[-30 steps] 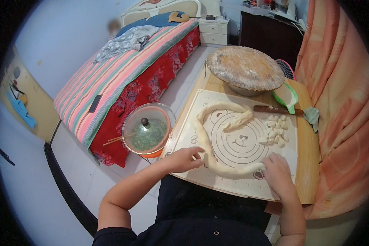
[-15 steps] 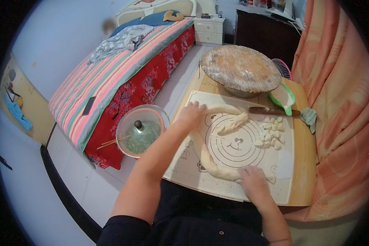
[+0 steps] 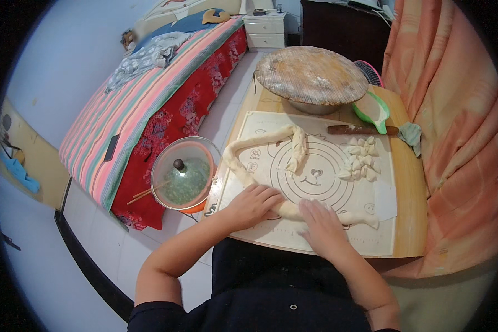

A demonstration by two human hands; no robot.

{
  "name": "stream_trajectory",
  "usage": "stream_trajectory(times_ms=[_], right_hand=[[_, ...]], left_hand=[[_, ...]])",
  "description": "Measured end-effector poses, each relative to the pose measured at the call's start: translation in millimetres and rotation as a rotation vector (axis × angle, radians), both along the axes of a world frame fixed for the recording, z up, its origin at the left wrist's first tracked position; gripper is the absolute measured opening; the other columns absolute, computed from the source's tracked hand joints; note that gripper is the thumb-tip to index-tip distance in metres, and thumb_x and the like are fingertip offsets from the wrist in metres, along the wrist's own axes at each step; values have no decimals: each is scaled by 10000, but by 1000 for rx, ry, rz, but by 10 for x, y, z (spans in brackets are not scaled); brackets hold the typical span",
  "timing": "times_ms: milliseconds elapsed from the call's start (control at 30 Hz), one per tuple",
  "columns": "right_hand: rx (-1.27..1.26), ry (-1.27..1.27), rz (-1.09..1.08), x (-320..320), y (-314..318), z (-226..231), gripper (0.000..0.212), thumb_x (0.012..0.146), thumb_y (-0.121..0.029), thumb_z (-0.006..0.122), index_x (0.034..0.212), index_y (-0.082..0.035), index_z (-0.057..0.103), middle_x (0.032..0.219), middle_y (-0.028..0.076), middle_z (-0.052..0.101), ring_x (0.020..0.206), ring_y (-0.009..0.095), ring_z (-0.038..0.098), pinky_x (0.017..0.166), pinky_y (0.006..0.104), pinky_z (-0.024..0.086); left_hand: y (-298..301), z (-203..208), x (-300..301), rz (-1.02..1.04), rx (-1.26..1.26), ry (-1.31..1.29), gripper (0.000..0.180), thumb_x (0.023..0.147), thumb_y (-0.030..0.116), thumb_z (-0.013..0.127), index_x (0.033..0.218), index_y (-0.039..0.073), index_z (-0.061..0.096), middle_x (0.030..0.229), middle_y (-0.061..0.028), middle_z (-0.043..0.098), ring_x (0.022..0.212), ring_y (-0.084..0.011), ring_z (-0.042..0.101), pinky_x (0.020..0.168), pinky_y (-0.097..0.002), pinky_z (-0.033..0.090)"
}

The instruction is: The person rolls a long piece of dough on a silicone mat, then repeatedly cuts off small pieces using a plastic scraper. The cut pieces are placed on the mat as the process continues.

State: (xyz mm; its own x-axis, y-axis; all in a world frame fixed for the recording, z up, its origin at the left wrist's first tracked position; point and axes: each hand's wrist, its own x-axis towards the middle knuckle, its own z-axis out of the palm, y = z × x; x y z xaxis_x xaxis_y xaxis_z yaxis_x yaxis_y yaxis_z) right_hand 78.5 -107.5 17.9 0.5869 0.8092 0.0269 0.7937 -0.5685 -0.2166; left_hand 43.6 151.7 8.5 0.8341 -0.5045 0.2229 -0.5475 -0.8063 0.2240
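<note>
A long rope of pale dough (image 3: pixel 238 145) bends across the printed white mat (image 3: pixel 310 243), from a twisted end near the middle to the left and back along the near edge. My left hand (image 3: pixel 255 207) lies palm down over its near stretch, fingers pointing right. Just to the right, my right hand (image 3: pixel 322 226) rests on the same stretch with its fingers stretched out flat. The rope's free end shows beyond the right hand. Small cut dough pieces (image 3: pixel 362 159) sit in a cluster on the mat's right side. Both palms hide part of the rope.
Behind the mat, a round floury lid (image 3: pixel 312 74) covers a large bowl. A wooden-handled knife (image 3: pixel 362 130), a green scoop-like container (image 3: pixel 372 112) and a cloth (image 3: pixel 410 137) lie at the right. Left of the table stands a glass-lidded bowl (image 3: pixel 183 172) with chopsticks; orange curtains (image 3: pixel 454 138) hang right.
My left hand has come from the far left stretch of the rope to its near stretch. My right hand has shifted left along the rope. The far part now bends more sharply.
</note>
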Motion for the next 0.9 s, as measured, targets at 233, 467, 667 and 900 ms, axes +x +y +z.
stream_trajectory(times_ms=[233, 467, 667, 900], right_hand=[[120, 34, -84, 0, 356, 63, 681, 834, -341, 702, 1389, -43, 441, 1449, 137, 447, 1366, 281, 387, 1092, 454, 338], [108, 226, -33, 167, 589, 9, 405, 805, -269, 717, 1118, -49, 582, 1168, 127, 583, 1127, 310, 545, 929, 442, 447], [78, 170, -147, 127, 463, 121, 303, 815, -222, 697, 1037, -46, 590, 1020, 128, 577, 996, 325, 570, 826, 444, 472], [125, 67, -87, 15, 345, 90, 336, 805, -182, 696, 1078, -18, 588, 1031, 136, 538, 1019, 321, 533, 865, 428, 462]], left_hand=[[137, -58, -139, -18, 24, 8, 422, 837, 202, 640, 1231, 74, 563, 1069, -83, 614, 1004, -265, 592, 900, -402, 459], [38, 93, -224, 95, -232, 73, 457, 831, 190, 684, 1242, 42, 552, 1103, -139, 625, 1051, -335, 593, 930, -421, 462], [723, -122, -247, 661, -188, -255, 282, 867, 86, 622, 1144, 41, 635, 1078, -167, 640, 1026, -363, 601, 906, -441, 490], [1000, -236, -280, 762, -222, -198, 73, 834, 82, 608, 834, 37, 665, 861, -147, 607, 818, -360, 621, 733, -443, 517]])
